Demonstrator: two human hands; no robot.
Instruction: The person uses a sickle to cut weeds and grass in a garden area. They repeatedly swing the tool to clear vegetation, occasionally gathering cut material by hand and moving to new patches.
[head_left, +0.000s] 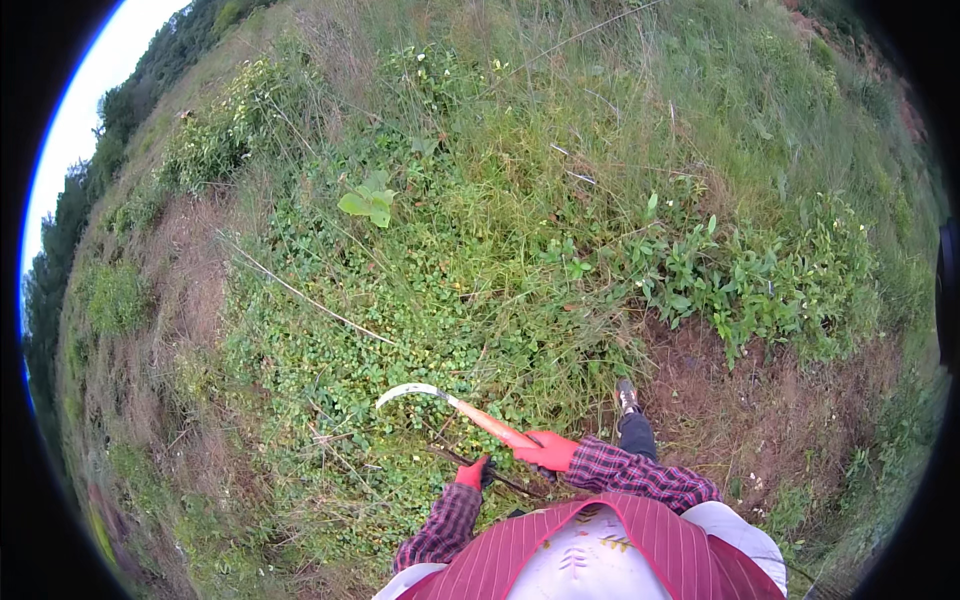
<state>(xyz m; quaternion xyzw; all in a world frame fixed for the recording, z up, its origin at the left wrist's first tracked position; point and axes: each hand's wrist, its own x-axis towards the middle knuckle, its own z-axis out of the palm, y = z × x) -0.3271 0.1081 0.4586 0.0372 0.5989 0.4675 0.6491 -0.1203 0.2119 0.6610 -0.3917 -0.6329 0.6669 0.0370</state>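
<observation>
My right hand (547, 451), in a red glove with dark parts, is closed around the orange handle of a sickle (491, 421). The curved pale blade (411, 389) points to the left, above low green plants. My left hand (475, 474), in a similar red glove, is below and left of the right one. A thin dark stem (448, 454) passes by the left hand and runs on toward the lower right; the fingers look curled at it, but whether they grip it is hard to tell. Both sleeves are plaid.
Leafy ground plants (420, 300) spread before me, with a long dry stalk (315, 300) across them. A leafy bush (750, 277) grows at the right beside bare reddish soil (697, 375). One shoe (627, 396) stands at that soil's edge. Tall grass (675, 97) rises farther off.
</observation>
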